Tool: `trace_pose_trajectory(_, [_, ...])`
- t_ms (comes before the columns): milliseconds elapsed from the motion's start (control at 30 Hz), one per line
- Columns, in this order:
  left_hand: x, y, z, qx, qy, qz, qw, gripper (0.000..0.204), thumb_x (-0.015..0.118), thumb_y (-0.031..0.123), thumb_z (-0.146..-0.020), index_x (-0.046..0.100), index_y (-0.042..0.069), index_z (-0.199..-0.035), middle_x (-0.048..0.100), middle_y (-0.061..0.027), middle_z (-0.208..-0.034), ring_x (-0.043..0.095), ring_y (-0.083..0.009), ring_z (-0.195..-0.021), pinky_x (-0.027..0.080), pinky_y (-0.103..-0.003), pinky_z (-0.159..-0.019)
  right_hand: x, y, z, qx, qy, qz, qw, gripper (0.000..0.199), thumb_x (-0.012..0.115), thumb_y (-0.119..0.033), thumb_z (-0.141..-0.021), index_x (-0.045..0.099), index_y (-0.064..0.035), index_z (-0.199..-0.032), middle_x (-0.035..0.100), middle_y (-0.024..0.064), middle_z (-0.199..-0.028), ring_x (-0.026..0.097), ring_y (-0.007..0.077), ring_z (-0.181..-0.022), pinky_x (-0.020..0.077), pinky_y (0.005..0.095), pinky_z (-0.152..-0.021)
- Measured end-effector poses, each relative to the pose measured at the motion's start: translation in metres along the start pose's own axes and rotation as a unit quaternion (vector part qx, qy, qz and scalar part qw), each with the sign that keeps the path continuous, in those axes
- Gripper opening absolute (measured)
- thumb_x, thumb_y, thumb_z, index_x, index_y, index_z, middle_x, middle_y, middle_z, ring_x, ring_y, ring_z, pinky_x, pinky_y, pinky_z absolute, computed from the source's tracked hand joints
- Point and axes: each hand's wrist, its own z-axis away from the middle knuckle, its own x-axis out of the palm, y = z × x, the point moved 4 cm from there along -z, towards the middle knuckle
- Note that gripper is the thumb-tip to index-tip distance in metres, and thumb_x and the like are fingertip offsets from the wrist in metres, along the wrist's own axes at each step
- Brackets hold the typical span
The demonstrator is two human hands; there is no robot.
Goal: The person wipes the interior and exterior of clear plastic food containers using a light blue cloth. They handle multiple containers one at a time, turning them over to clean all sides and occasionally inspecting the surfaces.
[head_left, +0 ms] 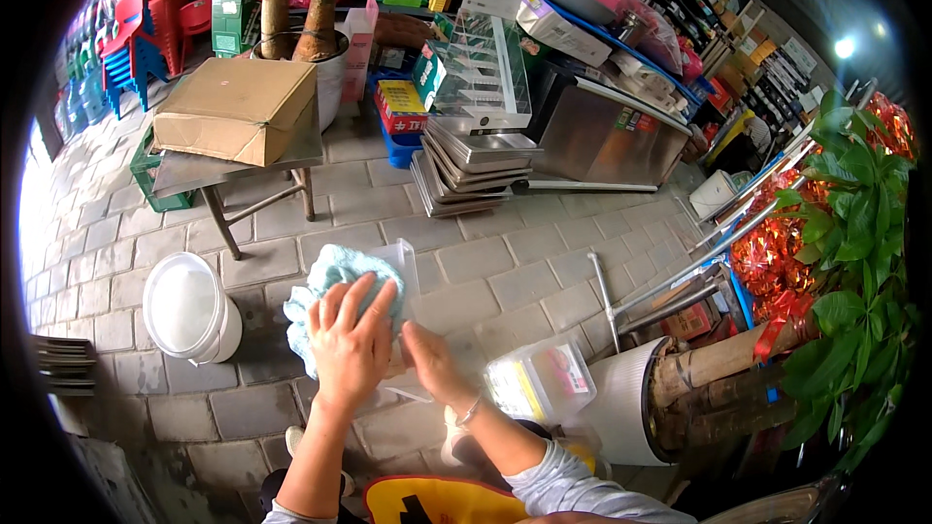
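Observation:
My left hand [351, 340] presses a light-blue cloth [335, 270] with its fingers spread over it. Under and behind the cloth is a clear plastic container [405, 267], held above the paving in front of me. Only its upper right corner and a lower edge show clearly; the rest lies behind the cloth and hands. At its right side my right hand [434, 359] grips the edge, thumb up and the other fingers mostly hidden. To the right of my wrist sits another clear plastic box [549, 378] with printed labels.
A white bucket [223, 325] stands at the left. Behind it, a cardboard box [238, 107] rests on a low metal table [189, 173]. Stacked metal trays [456, 184] are farther back. A large white planter [626, 393] lies at the right, near a metal frame [610, 311] and leafy plant [840, 223].

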Motion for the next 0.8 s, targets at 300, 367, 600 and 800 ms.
trace_pose_trajectory(300, [0.012,0.014,0.024,0.056,-0.084,0.085,0.991,0.037,0.06,0.01,-0.069,0.068,0.018,-0.104,0.059,-0.0012,-0.103,0.054,-0.0224,-0.093,0.039,-0.037,-0.077,-0.016,-0.006,-0.022,0.033,0.166,-0.11,0.979,0.047,0.04,-0.045,-0.098,0.061,-0.0029,-0.1,0.06,0.0025,-0.09,0.053,0.0088,-0.079,0.0446,0.0252,-0.069])
trace_pose_trajectory(367, [0.018,0.009,0.031,0.076,-0.121,0.095,0.985,0.034,0.064,0.011,-0.066,0.068,0.021,-0.098,0.057,0.002,-0.099,0.054,-0.0192,-0.088,0.04,-0.035,-0.074,-0.023,0.008,-0.026,0.061,0.132,-0.17,0.975,0.046,0.04,-0.04,-0.099,0.056,0.0,-0.116,0.062,0.0074,-0.108,0.058,0.0139,-0.096,0.0466,0.0292,-0.083])
trace_pose_trajectory(600, [0.005,-0.042,0.027,-0.052,-0.091,0.081,0.991,0.021,0.063,0.005,-0.064,0.069,0.012,-0.083,0.056,-0.0055,-0.089,0.056,-0.0268,-0.086,0.045,-0.036,-0.078,-0.039,-0.008,-0.03,-0.026,0.192,-0.188,0.963,0.039,0.044,-0.034,-0.099,0.052,-0.0016,-0.12,0.057,0.0061,-0.116,0.055,0.014,-0.106,0.0437,0.0308,-0.092])
trace_pose_trajectory(800, [-0.014,-0.097,0.029,-0.401,0.098,0.515,0.751,0.027,0.052,0.006,-0.084,0.061,-0.001,-0.108,0.062,-0.0065,-0.098,0.06,-0.0154,-0.085,0.049,-0.027,-0.075,-0.047,-0.014,-0.027,-0.059,0.203,-0.171,0.962,0.054,0.039,-0.051,-0.097,0.054,-0.0036,-0.117,0.057,0.0016,-0.11,0.054,0.0116,-0.102,0.0439,0.0266,-0.087])
